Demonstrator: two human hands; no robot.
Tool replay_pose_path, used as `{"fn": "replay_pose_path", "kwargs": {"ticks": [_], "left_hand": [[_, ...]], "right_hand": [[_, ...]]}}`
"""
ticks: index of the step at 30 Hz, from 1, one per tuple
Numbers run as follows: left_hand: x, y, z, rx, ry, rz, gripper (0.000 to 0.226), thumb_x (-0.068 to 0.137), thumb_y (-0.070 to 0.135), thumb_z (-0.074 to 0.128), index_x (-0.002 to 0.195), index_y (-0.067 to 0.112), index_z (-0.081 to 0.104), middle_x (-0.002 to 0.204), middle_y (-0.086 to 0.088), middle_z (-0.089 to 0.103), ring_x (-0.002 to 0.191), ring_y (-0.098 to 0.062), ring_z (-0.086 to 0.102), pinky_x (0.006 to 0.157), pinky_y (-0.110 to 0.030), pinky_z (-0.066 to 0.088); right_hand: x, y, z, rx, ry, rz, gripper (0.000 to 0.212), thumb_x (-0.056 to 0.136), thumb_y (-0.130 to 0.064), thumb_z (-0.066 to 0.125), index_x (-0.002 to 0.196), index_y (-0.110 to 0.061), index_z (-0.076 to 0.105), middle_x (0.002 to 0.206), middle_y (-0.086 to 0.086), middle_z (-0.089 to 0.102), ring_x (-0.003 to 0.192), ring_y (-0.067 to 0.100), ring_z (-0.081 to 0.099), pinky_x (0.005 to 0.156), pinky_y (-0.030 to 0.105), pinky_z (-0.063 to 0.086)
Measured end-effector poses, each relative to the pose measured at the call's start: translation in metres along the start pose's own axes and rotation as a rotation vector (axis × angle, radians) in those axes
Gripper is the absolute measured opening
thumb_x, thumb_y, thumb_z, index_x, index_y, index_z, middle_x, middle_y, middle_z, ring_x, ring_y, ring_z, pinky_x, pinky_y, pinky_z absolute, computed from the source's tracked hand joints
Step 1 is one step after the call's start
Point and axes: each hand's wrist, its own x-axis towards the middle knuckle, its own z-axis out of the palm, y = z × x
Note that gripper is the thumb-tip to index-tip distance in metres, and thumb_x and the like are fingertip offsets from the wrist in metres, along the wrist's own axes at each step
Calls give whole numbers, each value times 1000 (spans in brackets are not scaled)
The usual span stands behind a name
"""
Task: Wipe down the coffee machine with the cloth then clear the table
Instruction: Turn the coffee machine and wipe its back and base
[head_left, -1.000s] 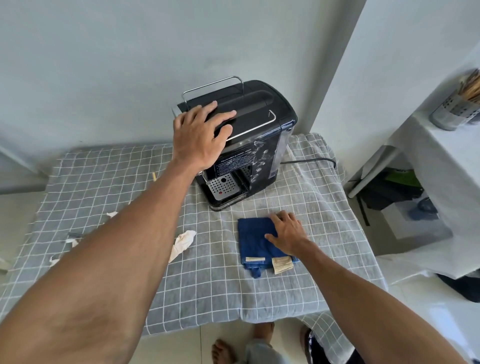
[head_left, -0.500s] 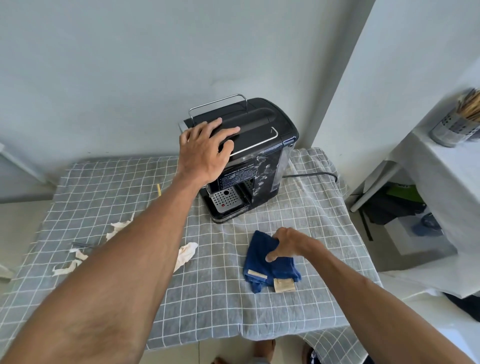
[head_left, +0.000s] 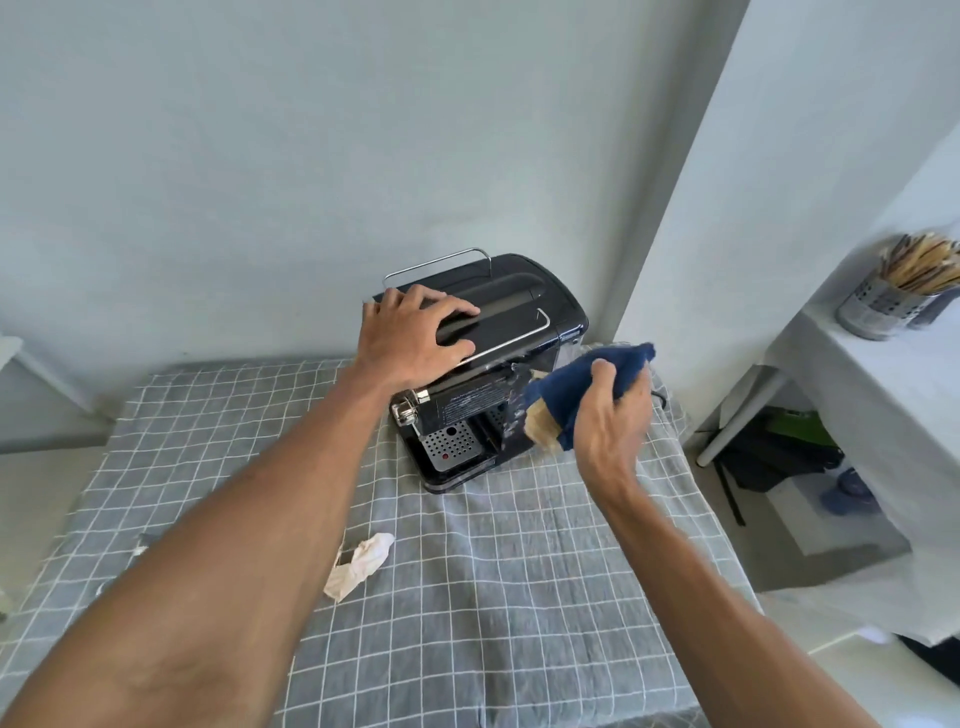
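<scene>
Low in the frame the checked table (head_left: 467, 597) is far from cleared, with a crumpled tissue (head_left: 358, 564) at lower centre and small scraps along its left edge, so I judge the wiping is only about to begin. My right hand (head_left: 613, 415), right of centre, grips the bunched blue cloth (head_left: 597, 376) just beside the machine's right face. Farther back, my left hand (head_left: 413, 338) rests spread on top of the black coffee machine (head_left: 509, 306), steadying it.

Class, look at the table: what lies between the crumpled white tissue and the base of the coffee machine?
Only bare checked tablecloth lies between the crumpled white tissue and the coffee machine, in the head view.
</scene>
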Motion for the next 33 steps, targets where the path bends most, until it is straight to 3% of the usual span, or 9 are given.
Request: {"fn": "replay_pose_path", "kwargs": {"ticks": [2,5,7,9,11,16,21,27,33], "left_hand": [[9,-1,-3,-2,-39,-8,48,82,72,48,129,61,45,138,10,47,127,-26,40,103,-48,30],[12,3,4,30,-37,-16,42,90,70,40,130,61,38,140,6,44,130,-27,37,105,-49,26],[10,3,11,38,-24,6,42,94,66,34,136,60,32,152,5,39,141,-28,29,113,-50,19],[10,1,14,20,-62,22,46,97,62,31,143,61,24,163,7,28,151,-27,18,121,-51,9],[12,-2,14,4,-110,22,49,98,62,27,145,63,18,167,8,20,154,-26,15,122,-51,9],[11,-4,13,-6,-114,27,49,97,60,22,145,67,14,166,12,19,154,-23,16,120,-51,14],[13,-4,16,-1,-98,20,51,95,59,22,144,67,13,165,16,20,153,-22,17,118,-49,15],[13,-5,14,1,-108,20,49,98,56,24,145,68,12,165,17,19,152,-21,17,118,-50,15],[11,-4,14,4,-100,19,51,97,57,24,145,67,13,165,17,20,152,-22,18,117,-50,15]], "right_hand": [[1,3,15,-62,-74,-90,13,98,-37,50,107,-28,50,105,5,56,82,3,60,69,28,56],[0,21,37,-152,-255,-76,12,107,-24,45,117,-18,41,95,7,55,77,23,55,72,60,55],[-5,36,52,-251,-318,-109,28,107,-20,44,134,-18,37,127,15,55,113,29,59,101,60,50],[-21,49,64,-313,-357,-172,57,107,-19,43,158,-22,18,171,6,15,159,21,10,129,43,15],[-45,60,68,-438,-428,-364,68,105,-19,41,163,-15,7,174,3,-8,159,20,-16,127,41,1],[-46,84,46,-744,-618,-829,79,88,-13,43,161,3,15,172,19,2,159,36,-4,126,60,17],[-40,72,57,-656,-452,-636,64,97,-12,42,155,10,27,170,25,9,158,41,-2,127,57,14],[-49,93,41,-761,-647,-952,78,95,-16,49,163,-2,12,172,18,4,159,35,4,127,55,19],[-27,79,53,-569,-395,-555,39,101,3,46,139,9,42,169,25,9,159,38,-2,125,58,23]]}}
